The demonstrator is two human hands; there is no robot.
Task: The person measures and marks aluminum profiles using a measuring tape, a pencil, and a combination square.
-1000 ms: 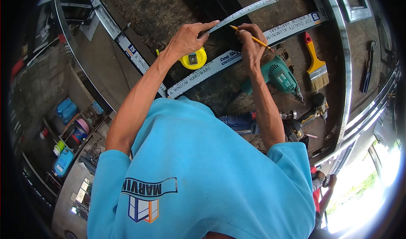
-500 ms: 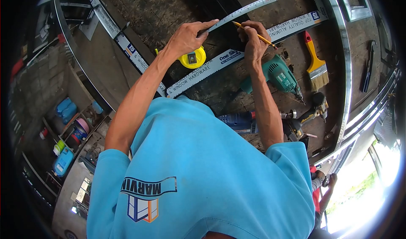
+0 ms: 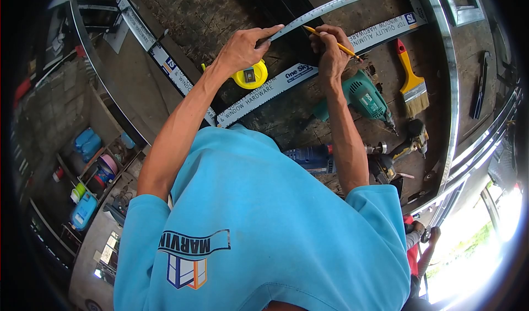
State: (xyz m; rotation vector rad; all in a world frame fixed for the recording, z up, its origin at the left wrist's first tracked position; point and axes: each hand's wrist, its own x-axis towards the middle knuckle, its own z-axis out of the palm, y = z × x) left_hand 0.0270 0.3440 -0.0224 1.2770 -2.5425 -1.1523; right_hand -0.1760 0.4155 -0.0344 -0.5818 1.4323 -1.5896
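My left hand (image 3: 246, 47) is closed on the extended blade of a tape measure (image 3: 322, 11), with the index finger pointing along it. The yellow tape case (image 3: 257, 80) hangs just below that hand. Pinched in my right hand (image 3: 333, 51) is a yellow pencil (image 3: 345, 50), its tip close to the blade. Under both hands lies a dark metal profile (image 3: 296, 34). A white labelled strip (image 3: 259, 99) runs diagonally below them, partly covered by my right hand and wrist.
Right of my forearm lie a green drill (image 3: 365, 96), a paintbrush (image 3: 412, 88) and a yellow-black power tool (image 3: 410, 140). A blue tool (image 3: 309, 158) is by my shirt. Silver frame bars (image 3: 449, 90) curve at the right. Another person's hand (image 3: 434, 235) shows lower right.
My right hand has shifted very slightly, its fingers a little lower around the pencil. My left hand and the tape hold almost the same place.
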